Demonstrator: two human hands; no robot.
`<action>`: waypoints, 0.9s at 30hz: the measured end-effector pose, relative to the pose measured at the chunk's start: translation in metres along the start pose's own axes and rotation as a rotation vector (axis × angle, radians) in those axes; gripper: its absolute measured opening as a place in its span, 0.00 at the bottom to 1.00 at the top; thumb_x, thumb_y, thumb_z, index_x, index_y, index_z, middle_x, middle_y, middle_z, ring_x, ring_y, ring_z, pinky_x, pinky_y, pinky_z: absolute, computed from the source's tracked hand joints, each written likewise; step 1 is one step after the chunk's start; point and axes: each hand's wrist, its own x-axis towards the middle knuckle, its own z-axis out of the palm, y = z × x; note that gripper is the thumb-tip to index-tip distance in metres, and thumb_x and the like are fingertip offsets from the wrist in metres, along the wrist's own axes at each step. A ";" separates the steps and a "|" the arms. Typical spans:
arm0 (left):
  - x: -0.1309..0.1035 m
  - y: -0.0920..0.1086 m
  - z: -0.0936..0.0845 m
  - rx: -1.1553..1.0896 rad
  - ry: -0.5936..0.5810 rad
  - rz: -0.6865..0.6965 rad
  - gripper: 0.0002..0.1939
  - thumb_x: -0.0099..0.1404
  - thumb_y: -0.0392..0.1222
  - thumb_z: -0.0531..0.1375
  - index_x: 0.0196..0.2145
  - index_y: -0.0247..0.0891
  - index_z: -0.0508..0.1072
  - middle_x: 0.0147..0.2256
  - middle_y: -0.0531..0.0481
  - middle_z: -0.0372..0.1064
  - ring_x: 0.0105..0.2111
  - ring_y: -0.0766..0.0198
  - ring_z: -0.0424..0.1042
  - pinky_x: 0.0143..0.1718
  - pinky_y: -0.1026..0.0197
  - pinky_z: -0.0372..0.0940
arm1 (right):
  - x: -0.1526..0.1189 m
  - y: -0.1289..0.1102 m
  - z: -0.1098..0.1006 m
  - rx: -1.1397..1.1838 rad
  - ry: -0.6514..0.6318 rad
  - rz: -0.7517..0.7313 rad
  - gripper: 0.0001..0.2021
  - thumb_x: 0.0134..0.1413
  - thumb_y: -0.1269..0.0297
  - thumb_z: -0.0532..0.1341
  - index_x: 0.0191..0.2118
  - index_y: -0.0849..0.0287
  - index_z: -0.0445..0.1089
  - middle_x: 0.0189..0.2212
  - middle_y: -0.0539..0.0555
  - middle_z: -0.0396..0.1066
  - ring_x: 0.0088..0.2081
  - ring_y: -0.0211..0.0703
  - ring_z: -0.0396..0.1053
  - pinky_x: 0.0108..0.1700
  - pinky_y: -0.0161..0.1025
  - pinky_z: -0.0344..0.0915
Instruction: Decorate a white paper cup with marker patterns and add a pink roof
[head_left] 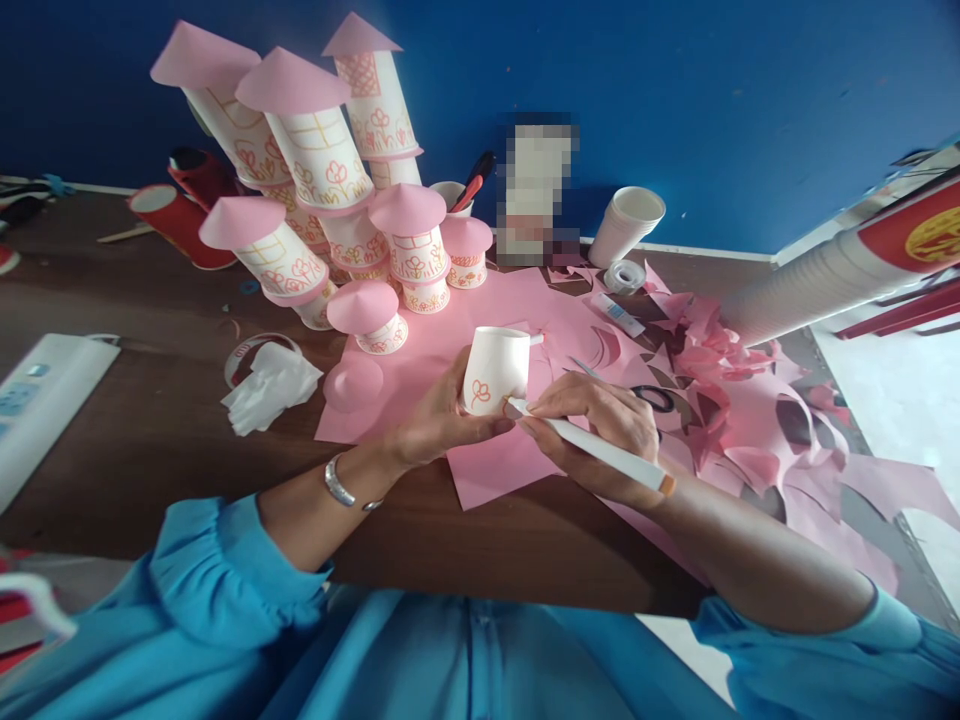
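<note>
My left hand is closed around the side and base of a white paper cup, which bears a small orange flower near its lower edge. Between the fingers of my right hand is a white marker with an orange end, its tip against the cup low on the right. Both hands are above pink paper on the brown table. Beyond the cup stand several decorated paper-cup towers with pink cone roofs, and a loose pink cone lies left of my left hand.
Pink paper scraps and scissors lie at the right. A glue stick, a tape roll and stacked white cups are farther back. Crumpled white tissue and a power strip are at the left.
</note>
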 end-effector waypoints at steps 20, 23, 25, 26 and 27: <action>0.000 -0.003 -0.002 -0.021 -0.020 0.012 0.34 0.60 0.49 0.78 0.60 0.44 0.71 0.46 0.47 0.74 0.42 0.58 0.72 0.41 0.58 0.68 | 0.005 -0.005 -0.002 -0.084 0.015 0.039 0.08 0.65 0.72 0.68 0.38 0.53 0.69 0.26 0.48 0.78 0.26 0.36 0.78 0.27 0.31 0.72; 0.000 -0.002 -0.001 -0.024 -0.016 0.029 0.32 0.59 0.50 0.78 0.57 0.42 0.73 0.46 0.46 0.75 0.43 0.57 0.73 0.41 0.58 0.70 | 0.006 -0.004 -0.002 -0.080 0.014 0.021 0.09 0.64 0.73 0.68 0.38 0.53 0.69 0.26 0.47 0.78 0.26 0.36 0.78 0.27 0.31 0.72; 0.001 0.000 0.000 -0.020 -0.007 0.038 0.31 0.59 0.51 0.78 0.55 0.42 0.73 0.45 0.46 0.75 0.43 0.57 0.73 0.42 0.58 0.70 | 0.006 -0.004 -0.003 -0.072 0.012 0.019 0.09 0.64 0.73 0.68 0.38 0.52 0.69 0.26 0.47 0.78 0.25 0.37 0.77 0.27 0.31 0.72; 0.001 0.000 0.001 -0.017 -0.005 0.040 0.30 0.59 0.51 0.78 0.54 0.41 0.73 0.45 0.47 0.75 0.43 0.57 0.73 0.42 0.58 0.70 | 0.007 -0.004 -0.003 -0.068 0.011 0.019 0.09 0.63 0.73 0.68 0.38 0.52 0.69 0.26 0.47 0.78 0.25 0.37 0.77 0.27 0.32 0.72; 0.001 0.001 0.001 -0.017 -0.003 0.042 0.29 0.59 0.51 0.78 0.53 0.41 0.73 0.43 0.47 0.74 0.43 0.57 0.73 0.42 0.58 0.70 | 0.007 -0.004 -0.003 -0.065 0.011 0.019 0.09 0.63 0.73 0.68 0.38 0.52 0.70 0.26 0.47 0.78 0.25 0.37 0.77 0.27 0.32 0.72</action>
